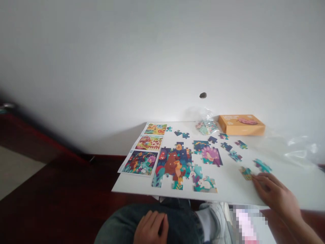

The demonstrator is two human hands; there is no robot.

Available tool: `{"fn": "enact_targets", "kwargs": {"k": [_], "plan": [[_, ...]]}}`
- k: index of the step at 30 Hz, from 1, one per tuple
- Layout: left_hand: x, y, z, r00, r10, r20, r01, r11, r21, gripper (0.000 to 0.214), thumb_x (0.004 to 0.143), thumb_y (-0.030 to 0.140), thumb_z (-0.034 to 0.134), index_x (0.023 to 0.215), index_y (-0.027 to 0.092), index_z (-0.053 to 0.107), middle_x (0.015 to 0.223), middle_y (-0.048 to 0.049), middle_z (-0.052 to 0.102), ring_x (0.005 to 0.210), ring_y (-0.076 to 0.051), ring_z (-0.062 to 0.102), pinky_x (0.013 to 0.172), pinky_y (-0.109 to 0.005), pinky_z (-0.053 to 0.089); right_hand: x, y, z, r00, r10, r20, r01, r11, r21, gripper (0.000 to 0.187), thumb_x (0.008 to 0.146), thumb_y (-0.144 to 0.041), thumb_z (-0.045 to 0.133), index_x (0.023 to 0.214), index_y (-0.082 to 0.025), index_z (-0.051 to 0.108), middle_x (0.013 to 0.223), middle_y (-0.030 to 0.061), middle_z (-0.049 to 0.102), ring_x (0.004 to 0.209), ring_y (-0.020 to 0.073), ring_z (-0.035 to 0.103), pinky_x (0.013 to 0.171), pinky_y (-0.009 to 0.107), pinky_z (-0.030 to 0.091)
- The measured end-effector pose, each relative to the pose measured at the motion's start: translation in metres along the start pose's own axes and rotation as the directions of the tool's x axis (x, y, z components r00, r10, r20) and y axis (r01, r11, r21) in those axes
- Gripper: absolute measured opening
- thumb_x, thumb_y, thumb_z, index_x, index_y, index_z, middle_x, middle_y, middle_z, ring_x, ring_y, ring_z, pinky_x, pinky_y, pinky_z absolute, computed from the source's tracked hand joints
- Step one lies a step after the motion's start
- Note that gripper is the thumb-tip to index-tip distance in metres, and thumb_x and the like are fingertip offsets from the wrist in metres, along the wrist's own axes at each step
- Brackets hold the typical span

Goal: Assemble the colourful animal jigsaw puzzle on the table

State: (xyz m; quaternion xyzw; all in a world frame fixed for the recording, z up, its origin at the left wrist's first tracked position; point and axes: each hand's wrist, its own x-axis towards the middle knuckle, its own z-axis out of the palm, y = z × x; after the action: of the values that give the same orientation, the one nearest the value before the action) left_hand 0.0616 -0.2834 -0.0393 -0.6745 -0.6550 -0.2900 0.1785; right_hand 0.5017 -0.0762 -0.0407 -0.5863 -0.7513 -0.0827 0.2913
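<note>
My right hand (pixel 276 193) pinches the edge of a yellow-green puzzle piece (pixel 245 173) at the right part of the white table (pixel 137 183). Just beyond it lies a joined strip of teal puzzle pieces (pixel 262 165). My left hand (pixel 151 227) rests on my thigh, its fingers curled together with nothing in them. In the middle of the table sits a partly joined puzzle (pixel 172 162) with a bear and a fox. Close by are a purple peacock section (pixel 211 155) and a white rabbit section (pixel 205 184).
Loose puzzle pieces (pixel 226 146) lie scattered at the right centre. A picture sheet (pixel 144 149) is along the left side. At the back, by the wall, stand a yellow box (pixel 241 125) and a clear bag of pieces (pixel 207 127). Crumpled clear plastic (pixel 297 149) spreads at the right.
</note>
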Motion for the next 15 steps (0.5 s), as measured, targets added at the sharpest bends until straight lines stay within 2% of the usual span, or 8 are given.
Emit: {"fn": "enact_targets", "kwargs": {"k": [2,4,9,15], "plan": [[-0.0023,0.0030,0.0041,0.998,-0.008,0.060,0.004,0.998,0.066,0.021,0.093,0.017,0.056,0.075,0.023,0.066,0.068,-0.0013,0.066,0.071,-0.019,0.065,0.071,-0.033,0.050,0.0004,0.0011,0.0015,0.995,-0.099,0.006,0.099,0.994,0.048,0.035,0.094,-0.053,0.049,0.096,-0.027,0.073,0.123,0.0034,0.070,0.097,0.0242,0.070,0.074,0.035,0.057],[-0.0019,0.0047,0.0039,0.997,-0.011,0.081,0.006,0.997,0.071,0.022,0.094,0.018,0.054,0.075,0.023,0.065,0.069,-0.0017,0.066,0.071,-0.019,0.065,0.071,-0.033,0.049,0.0018,0.0000,0.0015,0.990,-0.141,0.020,0.140,0.987,0.075,0.034,0.094,-0.052,0.049,0.094,-0.027,0.073,0.128,0.0025,0.069,0.102,0.0254,0.068,0.075,0.036,0.057],[-0.0003,0.0046,0.0001,0.996,0.007,0.086,-0.011,0.999,0.044,0.024,0.095,0.019,0.053,0.074,0.023,0.064,0.065,-0.0010,0.063,0.067,-0.018,0.061,0.070,-0.032,0.047,0.0045,-0.0052,0.0000,0.993,-0.102,0.061,0.098,0.993,0.064,0.033,0.094,-0.053,0.050,0.098,-0.026,0.070,0.121,0.0057,0.071,0.100,0.0266,0.068,0.065,0.035,0.057],[0.0076,0.0044,-0.0048,0.993,0.055,0.106,-0.058,0.998,0.027,0.027,0.096,0.021,0.051,0.073,0.022,0.065,0.065,-0.0015,0.063,0.065,-0.016,0.062,0.068,-0.030,0.048,0.0084,0.0013,0.0072,0.988,-0.135,0.073,0.123,0.980,0.155,0.024,0.094,-0.046,0.054,0.089,-0.025,0.066,0.120,0.0062,0.070,0.107,0.0271,0.065,0.088,0.042,0.055]]}}
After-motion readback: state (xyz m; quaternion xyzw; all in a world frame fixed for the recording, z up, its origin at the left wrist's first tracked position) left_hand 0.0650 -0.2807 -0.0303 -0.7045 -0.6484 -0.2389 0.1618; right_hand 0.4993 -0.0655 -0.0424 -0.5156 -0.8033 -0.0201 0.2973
